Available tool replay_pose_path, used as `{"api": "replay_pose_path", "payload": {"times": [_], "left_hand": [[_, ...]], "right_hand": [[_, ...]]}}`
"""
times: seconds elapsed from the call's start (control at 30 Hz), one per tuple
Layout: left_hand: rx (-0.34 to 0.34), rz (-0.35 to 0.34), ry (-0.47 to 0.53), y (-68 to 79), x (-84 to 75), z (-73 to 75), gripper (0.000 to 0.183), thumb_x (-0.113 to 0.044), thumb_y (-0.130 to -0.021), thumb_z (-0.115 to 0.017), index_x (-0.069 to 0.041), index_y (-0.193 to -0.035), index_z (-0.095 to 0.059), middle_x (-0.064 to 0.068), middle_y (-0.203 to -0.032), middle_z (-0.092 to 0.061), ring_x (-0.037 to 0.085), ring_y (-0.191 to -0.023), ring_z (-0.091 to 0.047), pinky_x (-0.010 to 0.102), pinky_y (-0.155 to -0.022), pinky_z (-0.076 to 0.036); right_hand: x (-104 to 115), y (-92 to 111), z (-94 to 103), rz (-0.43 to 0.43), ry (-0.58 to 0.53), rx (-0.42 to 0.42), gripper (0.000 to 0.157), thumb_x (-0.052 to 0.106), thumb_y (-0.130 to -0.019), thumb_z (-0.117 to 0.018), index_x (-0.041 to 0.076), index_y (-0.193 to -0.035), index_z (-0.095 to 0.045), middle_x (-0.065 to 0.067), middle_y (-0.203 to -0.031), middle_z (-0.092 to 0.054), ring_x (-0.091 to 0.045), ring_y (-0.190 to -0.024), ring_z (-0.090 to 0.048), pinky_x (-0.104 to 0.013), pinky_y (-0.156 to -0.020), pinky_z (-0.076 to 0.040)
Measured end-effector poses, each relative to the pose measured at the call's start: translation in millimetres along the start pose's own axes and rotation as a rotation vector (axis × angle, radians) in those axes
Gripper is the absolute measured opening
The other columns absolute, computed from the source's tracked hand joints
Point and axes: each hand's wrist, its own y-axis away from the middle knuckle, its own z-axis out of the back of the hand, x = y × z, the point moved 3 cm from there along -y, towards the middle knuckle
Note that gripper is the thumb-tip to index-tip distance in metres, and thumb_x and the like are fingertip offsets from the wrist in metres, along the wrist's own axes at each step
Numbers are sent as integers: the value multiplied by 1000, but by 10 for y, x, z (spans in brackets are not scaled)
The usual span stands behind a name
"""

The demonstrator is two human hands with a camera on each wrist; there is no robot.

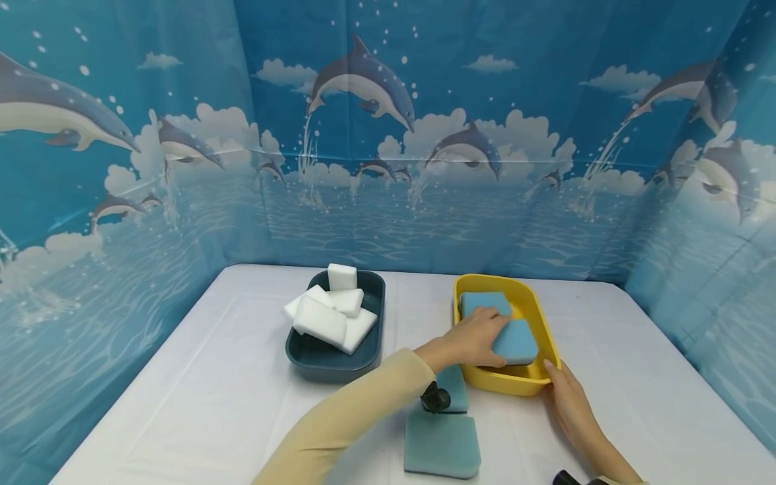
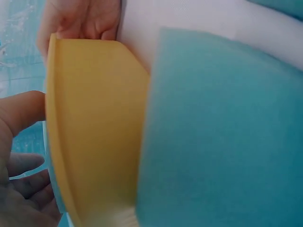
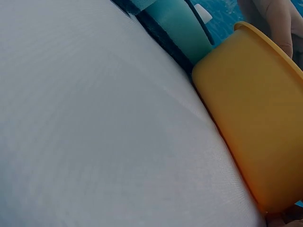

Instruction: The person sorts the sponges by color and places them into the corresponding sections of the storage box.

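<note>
My left hand [image 1: 475, 335] reaches into the yellow bin [image 1: 539, 316] and grips a blue sponge [image 1: 516, 341] between thumb and fingers. Behind it, another blue sponge [image 1: 485, 301] lies in the bin. My right hand [image 1: 572, 404] holds the bin's near right corner, thumb at the rim; most of its fingers are hidden in the head view. In the left wrist view, a large teal sponge [image 2: 222, 127] stands out beside the bin wall [image 2: 97, 118]. The right wrist view shows the bin's outer side [image 3: 251, 113], with the left hand [image 3: 279, 23] above the rim.
Two teal sponges lie on the white table in front of the bin, one nearer [image 1: 442, 444] and one partly behind the left wrist [image 1: 453, 387]. A dark blue bin [image 1: 336, 367] on the left holds several white sponges [image 1: 321, 320]. A dolphin-print curtain [image 1: 388, 209] surrounds the table.
</note>
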Motion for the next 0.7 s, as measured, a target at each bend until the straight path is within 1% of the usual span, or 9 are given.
{"api": "replay_pose_path", "payload": {"times": [0.13, 0.3, 0.47, 0.6, 0.7], "left_hand": [[7, 8, -12, -10, 24, -31, 75, -45, -83, -67, -18, -146, -34, -3, -140, -44, 12, -124, -43, 17, -105, -39], [0, 8, -26, -26, 30, -53, 78, -47, -81, -69, -17, -145, -36, -4, -138, -46, 11, -122, -44, 17, -105, -38], [3, 9, -23, -33, 27, -70, 82, -49, -78, -71, -17, -144, -36, -5, -138, -46, 10, -120, -43, 17, -103, -39], [-7, 9, -14, -29, 32, -70, 80, -48, -78, -71, -18, -144, -38, -6, -136, -47, 9, -117, -45, 16, -99, -41], [-18, 0, -7, -27, 40, -62, 78, -47, -78, -71, -18, -143, -39, -6, -135, -48, 10, -117, -45, 16, -99, -41]], "right_hand": [[2, 2, -2, -1, -14, 0, 74, 49, -100, -20, 3, -148, 13, -11, -158, 15, -27, -146, 10, -46, -121, 1], [4, -3, -3, -1, -4, -2, 74, 49, -100, -19, 4, -148, 14, -9, -158, 15, -27, -146, 11, -47, -121, 0], [5, 0, -11, 4, -11, 0, 74, 49, -100, -21, 3, -149, 12, -11, -158, 13, -28, -146, 9, -47, -121, 0], [4, 3, -12, 4, -11, -4, 74, 49, -100, -21, 3, -149, 11, -12, -158, 12, -27, -146, 8, -47, -121, 0], [1, 1, -9, -2, -15, -6, 75, 50, -100, -21, 4, -149, 12, -11, -158, 12, -27, -146, 8, -46, -121, 0]]}}
